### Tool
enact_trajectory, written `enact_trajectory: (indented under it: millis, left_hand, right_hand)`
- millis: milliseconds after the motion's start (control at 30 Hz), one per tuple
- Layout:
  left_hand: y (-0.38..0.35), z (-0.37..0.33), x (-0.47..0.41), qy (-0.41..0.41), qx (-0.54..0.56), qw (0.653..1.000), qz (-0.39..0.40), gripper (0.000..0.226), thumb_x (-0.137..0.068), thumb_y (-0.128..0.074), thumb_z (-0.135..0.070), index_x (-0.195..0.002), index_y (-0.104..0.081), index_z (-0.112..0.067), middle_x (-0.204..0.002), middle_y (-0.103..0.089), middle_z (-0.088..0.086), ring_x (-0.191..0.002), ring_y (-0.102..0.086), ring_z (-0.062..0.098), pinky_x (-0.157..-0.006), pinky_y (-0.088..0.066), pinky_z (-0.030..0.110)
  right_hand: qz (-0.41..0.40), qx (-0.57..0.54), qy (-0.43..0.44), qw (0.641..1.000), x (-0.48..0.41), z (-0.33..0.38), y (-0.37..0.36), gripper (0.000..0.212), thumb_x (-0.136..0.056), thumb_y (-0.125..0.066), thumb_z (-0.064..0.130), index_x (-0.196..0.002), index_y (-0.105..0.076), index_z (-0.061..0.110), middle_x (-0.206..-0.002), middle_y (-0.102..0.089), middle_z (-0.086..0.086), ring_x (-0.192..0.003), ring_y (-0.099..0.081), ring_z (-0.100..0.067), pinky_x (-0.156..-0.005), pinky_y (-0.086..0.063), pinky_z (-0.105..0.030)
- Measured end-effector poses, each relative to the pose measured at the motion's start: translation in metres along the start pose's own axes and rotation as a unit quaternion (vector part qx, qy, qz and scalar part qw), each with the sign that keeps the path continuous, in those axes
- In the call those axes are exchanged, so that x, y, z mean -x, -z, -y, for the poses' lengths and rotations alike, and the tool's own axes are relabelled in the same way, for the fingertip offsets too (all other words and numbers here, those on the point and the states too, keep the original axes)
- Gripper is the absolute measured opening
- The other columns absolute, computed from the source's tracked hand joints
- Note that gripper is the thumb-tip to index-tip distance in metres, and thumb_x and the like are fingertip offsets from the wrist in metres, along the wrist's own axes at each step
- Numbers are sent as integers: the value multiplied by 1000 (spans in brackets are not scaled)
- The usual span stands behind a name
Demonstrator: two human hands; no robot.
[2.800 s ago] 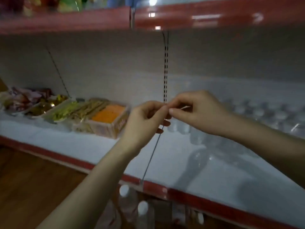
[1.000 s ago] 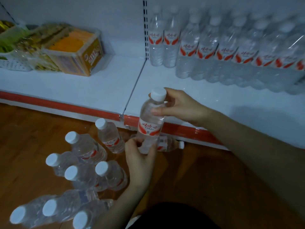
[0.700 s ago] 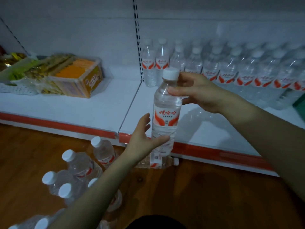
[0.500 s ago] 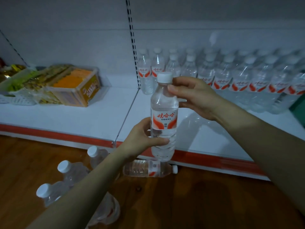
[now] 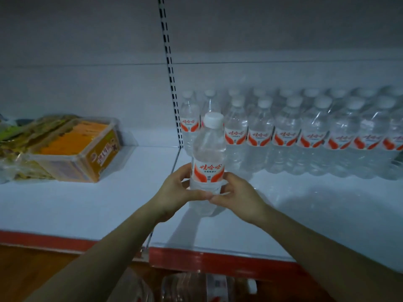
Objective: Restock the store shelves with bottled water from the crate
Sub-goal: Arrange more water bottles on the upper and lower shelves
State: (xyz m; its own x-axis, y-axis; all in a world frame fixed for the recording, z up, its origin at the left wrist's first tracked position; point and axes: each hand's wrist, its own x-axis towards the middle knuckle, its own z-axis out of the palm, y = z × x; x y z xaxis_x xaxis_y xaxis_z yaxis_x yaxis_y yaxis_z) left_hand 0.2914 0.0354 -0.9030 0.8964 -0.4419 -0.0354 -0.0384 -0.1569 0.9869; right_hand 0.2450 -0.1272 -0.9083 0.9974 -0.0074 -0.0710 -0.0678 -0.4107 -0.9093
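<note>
Both hands hold one water bottle (image 5: 208, 153) upright near the middle of the white shelf (image 5: 87, 205), just right of the seam between its two boards; the left hand (image 5: 174, 190) and right hand (image 5: 237, 197) wrap its lower half from either side, fingers curled behind, thumbs almost meeting in front below the red label; its base seems to rest on the shelf, though the dim light leaves that unsure. Along the back edge toward the right end stand rows of bottles (image 5: 305, 136); a clear box (image 5: 80, 149) of orange packets sits toward the left end; another bottle on the floor (image 5: 202, 286) lies under the red front edge.
</note>
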Motion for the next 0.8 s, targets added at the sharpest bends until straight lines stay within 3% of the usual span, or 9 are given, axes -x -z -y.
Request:
enact_trajectory:
  millis: [67,233,367,433,533,600,700,800]
  left_hand:
    - [7,9,-16,9,4,1000,16,58,-68,-76,-1,-115,-54,-29,-114,-63,-8,-102,-61,10,-80,-53,21]
    - [13,28,-51,20,-5,999,25,63,-74,-74,-5,-123,-47,-33,-114,-59,-17,-100,-58,5,-61,-51,14]
    - [10,31,-78,8,-9,1000,16,69,-76,-72,-3,-132,-40,-27,-123,-55,-10,-111,-55,14,-83,-53,29]
    - [7,34,-92,-9,-35,999,9,74,-75,-72,-2,-136,-37,-23,-123,-54,-8,-112,-53,16,-84,-50,25]
    - [3,41,-111,-26,-74,997,-9,76,-74,-74,-4,-137,-35,-23,-117,-55,-8,-109,-54,15,-72,-48,13]
    - [2,47,-122,-35,-88,995,-28,73,-75,-74,-5,-136,-38,-21,-120,-56,-5,-110,-55,17,-75,-48,17]
    - [1,47,-135,-48,-106,992,-38,68,-76,-73,-7,-135,-40,-17,-126,-57,0,-109,-55,17,-80,-46,21]
    - [-1,44,-145,-57,-131,989,-44,65,-77,-73,-9,-133,-39,-17,-117,-55,-7,-103,-50,10,-76,-40,17]
  right_hand:
    - [-14,-22,-1,1000,-17,-8,-12,51,-81,-70,12,-127,-51,19,-114,-65,-6,-101,-62,-20,-93,-51,-41]
    - [-76,-2,18,997,-48,-26,-27,52,-86,-65,16,-134,-46,20,-119,-64,-5,-104,-63,-20,-95,-49,-41]
    - [-107,-11,32,994,-69,-30,-25,54,-84,-65,7,-133,-45,16,-116,-62,-1,-105,-60,-19,-93,-49,-30]
    - [-117,-22,34,992,-80,-32,-24,51,-84,-66,6,-131,-46,12,-117,-61,-2,-108,-59,-21,-94,-49,-33]
    - [-142,108,6,984,-101,-41,-22,38,-85,-67,25,-114,-54,6,-108,-65,-10,-94,-62,-22,-85,-52,-32]
    - [-155,174,-19,972,-111,-44,-20,35,-85,-64,36,-99,-59,3,-92,-65,-12,-78,-58,-21,-71,-49,-27]
    - [-193,161,-40,967,-122,-44,-18,33,-86,-64,35,-71,-48,10,-68,-50,-2,-63,-47,-16,-51,-32,-16]
    - [-261,52,-75,961,-130,-51,-24,39,-83,-69,27,-59,-44,10,-56,-39,2,-54,-38,-13,-46,-28,-13]
